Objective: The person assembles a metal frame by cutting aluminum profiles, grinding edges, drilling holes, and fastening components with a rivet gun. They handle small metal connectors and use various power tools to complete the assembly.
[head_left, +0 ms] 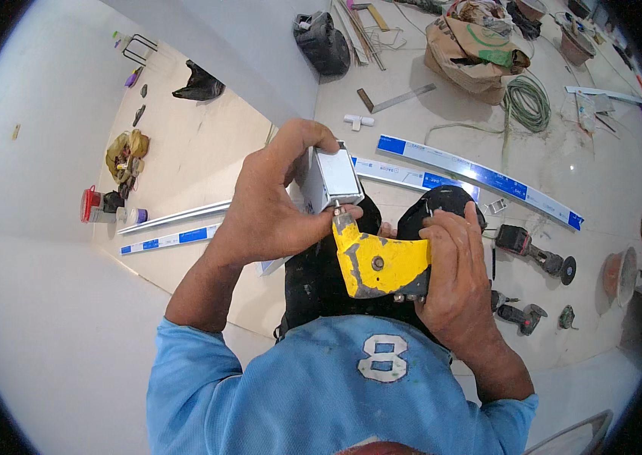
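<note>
My left hand (pixel 271 193) is wrapped round the end of a white and silver rectangular metal profile (pixel 337 176), thumb over its upper side. A yellow hand riveter (pixel 381 262), its paint chipped down to grey metal, lies across my lap just below. Its metal nose meets the lower corner of the profile, close to my left fingertips. My right hand (pixel 457 273) grips the riveter's right end, with the fingers lying along it. Whether a rivet sits in the nose cannot be made out.
Blue-taped metal profiles (pixel 480 182) lie beyond my knees, another (pixel 169 240) at left. An angle grinder (pixel 537 254) and a cordless drill (pixel 522 317) rest at right. Farther off are a try square (pixel 397 99), a coiled hose (pixel 527 105) and a paper sack (pixel 465 57). A wall edge (pixel 290 91) stands ahead.
</note>
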